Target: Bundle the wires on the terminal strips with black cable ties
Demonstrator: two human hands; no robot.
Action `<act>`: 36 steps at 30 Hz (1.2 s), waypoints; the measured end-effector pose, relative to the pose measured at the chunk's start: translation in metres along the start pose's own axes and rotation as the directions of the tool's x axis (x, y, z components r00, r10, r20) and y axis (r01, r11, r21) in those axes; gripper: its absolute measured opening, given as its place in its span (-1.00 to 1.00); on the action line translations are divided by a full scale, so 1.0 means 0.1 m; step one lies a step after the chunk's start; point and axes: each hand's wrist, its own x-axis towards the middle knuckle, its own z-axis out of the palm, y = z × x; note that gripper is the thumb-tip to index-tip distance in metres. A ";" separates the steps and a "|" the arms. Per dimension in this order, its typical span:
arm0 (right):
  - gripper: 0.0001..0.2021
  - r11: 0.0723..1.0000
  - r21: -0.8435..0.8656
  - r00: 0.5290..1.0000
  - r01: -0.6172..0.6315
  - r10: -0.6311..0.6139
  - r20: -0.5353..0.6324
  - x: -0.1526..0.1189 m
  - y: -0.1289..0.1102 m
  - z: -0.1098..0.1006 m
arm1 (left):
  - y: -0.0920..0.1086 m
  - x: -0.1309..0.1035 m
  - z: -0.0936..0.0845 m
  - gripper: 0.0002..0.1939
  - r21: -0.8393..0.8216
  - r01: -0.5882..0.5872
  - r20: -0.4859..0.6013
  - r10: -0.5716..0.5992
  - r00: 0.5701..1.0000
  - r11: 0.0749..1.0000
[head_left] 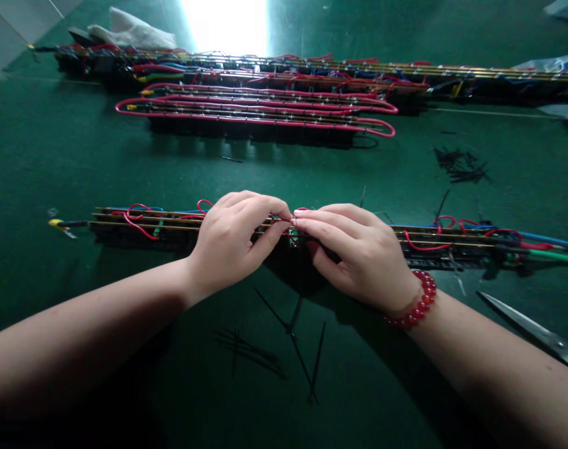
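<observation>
A long, dark wired assembly (pixel 138 219) with brass-coloured rails lies across the table in front of me. Red, blue and green wires run along it. Over its middle, my left hand (pixel 237 234) is closed, thumb and forefinger pinched at a small spot by a red wire; what is between them is too small to make out. My right hand (pixel 353 249), with a red bead bracelet (pixel 424 302) at the wrist, meets it from the right. Its fingers are pressed together at the same spot, their contents hidden. Below the fingertips shows a small green circuit board (pixel 293 237).
Similar wired assemblies (pixel 265 118) lie farther back, with a white cloth (pixel 134 30) on the left. Black cable ties (pixel 250 352) lie scattered near me, and a pile of short black offcuts (pixel 460 165) sits back right. Scissors (pixel 536 327) rest beside my right forearm.
</observation>
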 end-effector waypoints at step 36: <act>-0.72 0.997 -0.059 0.998 -0.051 0.052 0.023 0.04 -0.02 -0.02 | 0.02 0.05 -0.03 -0.78 0.144 0.002 0.232 -0.035 0.972 0.990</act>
